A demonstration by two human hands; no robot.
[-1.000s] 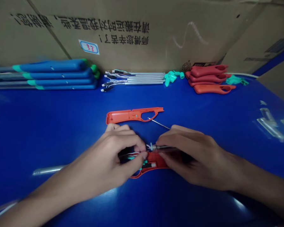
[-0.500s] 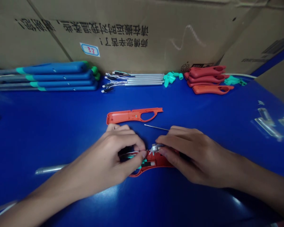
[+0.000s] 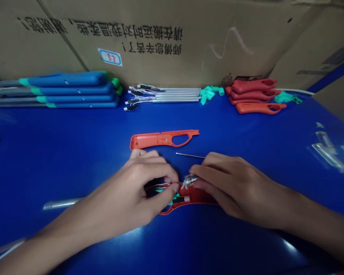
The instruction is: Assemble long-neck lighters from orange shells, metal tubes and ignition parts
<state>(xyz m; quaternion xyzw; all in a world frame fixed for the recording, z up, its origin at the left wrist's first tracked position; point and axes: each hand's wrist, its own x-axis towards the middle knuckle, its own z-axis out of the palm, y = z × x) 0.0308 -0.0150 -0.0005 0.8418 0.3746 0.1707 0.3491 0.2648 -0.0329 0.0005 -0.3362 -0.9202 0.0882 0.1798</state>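
Note:
An orange-red lighter handle half (image 3: 202, 195) lies below my hands with its inside facing up, holding a green part (image 3: 175, 198) and a black igniter piece (image 3: 182, 199). My left hand (image 3: 145, 183) rests over its left end, thumb and forefinger pinched together; what lies between them is hidden. In my right hand (image 3: 232, 183) is a clear lighter gas tank (image 3: 190, 179), its fitting end pointing left above the shell. A thin metal rod (image 3: 189, 154) sticks out leftward from behind the right-hand fingers; its other end is covered.
Another orange handle half (image 3: 146, 140) lies beyond my hands. Along the cardboard box (image 3: 200, 23) are blue lighters (image 3: 74, 91), metal tubes with wires (image 3: 177, 95), green pieces (image 3: 208, 94) and red handle shells (image 3: 253, 95). Clear tanks (image 3: 328, 152) lie right, a metal tube (image 3: 60, 204) left.
The view has shifted slightly. Both hands keep nearly the same pose, and the clear gas tank is a little more tilted over the shell.

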